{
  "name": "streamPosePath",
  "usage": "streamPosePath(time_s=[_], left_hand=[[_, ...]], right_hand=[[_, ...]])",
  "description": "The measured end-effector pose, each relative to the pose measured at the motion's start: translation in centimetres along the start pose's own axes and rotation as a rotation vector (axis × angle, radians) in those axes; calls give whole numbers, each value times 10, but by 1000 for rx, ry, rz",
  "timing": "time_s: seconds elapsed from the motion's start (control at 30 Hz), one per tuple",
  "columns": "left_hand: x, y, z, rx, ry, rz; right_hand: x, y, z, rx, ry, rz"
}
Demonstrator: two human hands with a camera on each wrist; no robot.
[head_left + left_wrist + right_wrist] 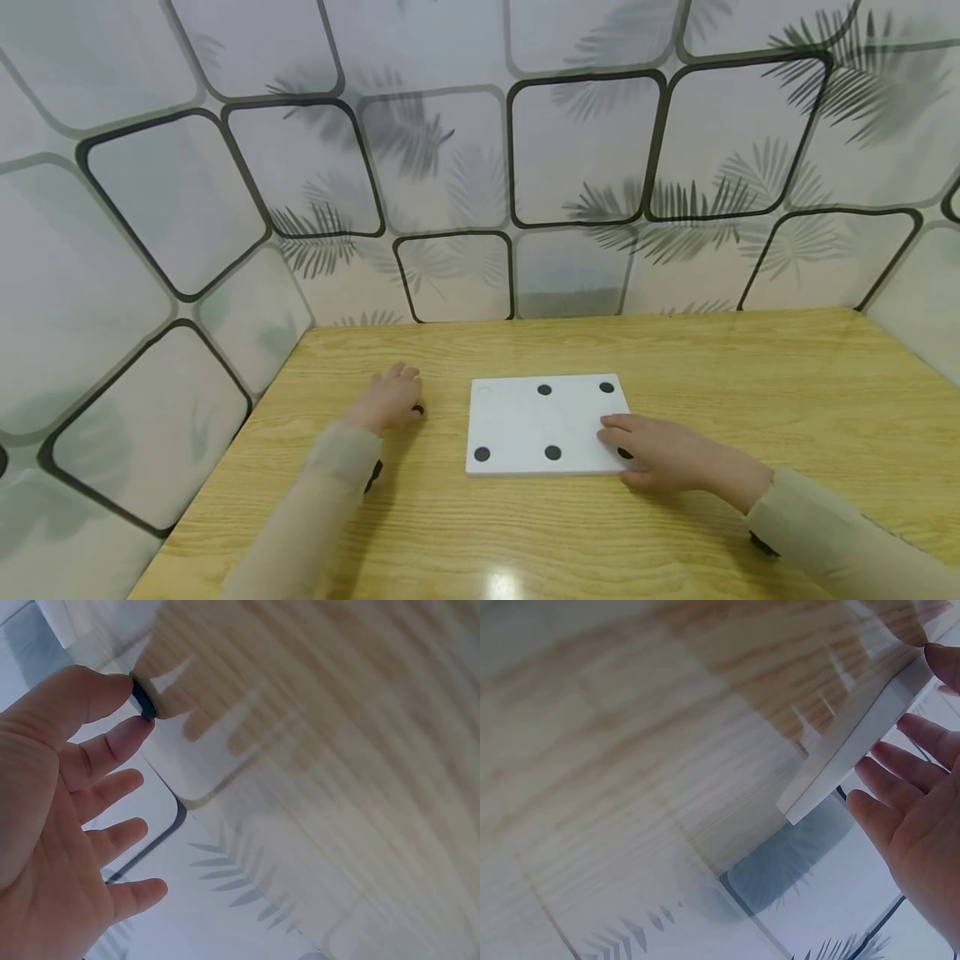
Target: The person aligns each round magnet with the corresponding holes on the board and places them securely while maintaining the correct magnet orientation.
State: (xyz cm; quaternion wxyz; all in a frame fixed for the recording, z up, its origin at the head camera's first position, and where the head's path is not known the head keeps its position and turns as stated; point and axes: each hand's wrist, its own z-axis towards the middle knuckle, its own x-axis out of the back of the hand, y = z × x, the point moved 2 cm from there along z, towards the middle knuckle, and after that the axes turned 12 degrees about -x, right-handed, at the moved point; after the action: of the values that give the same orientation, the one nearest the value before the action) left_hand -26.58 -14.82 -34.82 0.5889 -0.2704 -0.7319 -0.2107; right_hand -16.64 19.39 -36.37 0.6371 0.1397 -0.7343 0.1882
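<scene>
A white rectangular board (525,425) lies flat on the table, with several black round discs such as the near-left one (482,454) on it. Its far-left corner shows only a faint ring. Left of the board, my left hand (387,400) pinches a small black disc (142,699) between thumb and index fingertip, the other fingers spread apart. My right hand (663,452) rests across the board's near-right corner, fingers fairly straight over the top and thumb by the edge. It partly covers the disc there. In the right wrist view, the board's side (855,746) shows beneath the fingers.
The wood-grain table (420,533) reaches back to a wall covering (435,167) with dark rounded squares and leaf prints. That covering also runs along the table's left side, near the left arm. The tabletop is glossy and reflects the hands.
</scene>
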Motion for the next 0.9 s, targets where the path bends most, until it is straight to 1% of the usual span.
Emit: streamPosePath(time_s=[0.17, 0.4, 0.67, 0.9], left_hand=[[1, 7, 14, -15, 7, 18], [11, 23, 32, -48, 21, 11], [16, 37, 45, -51, 29, 12], [18, 48, 55, -51, 47, 40]], right_hand=[[2, -1, -1, 12, 3, -2], [4, -1, -1, 17, 0, 1], [1, -1, 1, -35, -23, 7], [2, -1, 0, -32, -21, 15]])
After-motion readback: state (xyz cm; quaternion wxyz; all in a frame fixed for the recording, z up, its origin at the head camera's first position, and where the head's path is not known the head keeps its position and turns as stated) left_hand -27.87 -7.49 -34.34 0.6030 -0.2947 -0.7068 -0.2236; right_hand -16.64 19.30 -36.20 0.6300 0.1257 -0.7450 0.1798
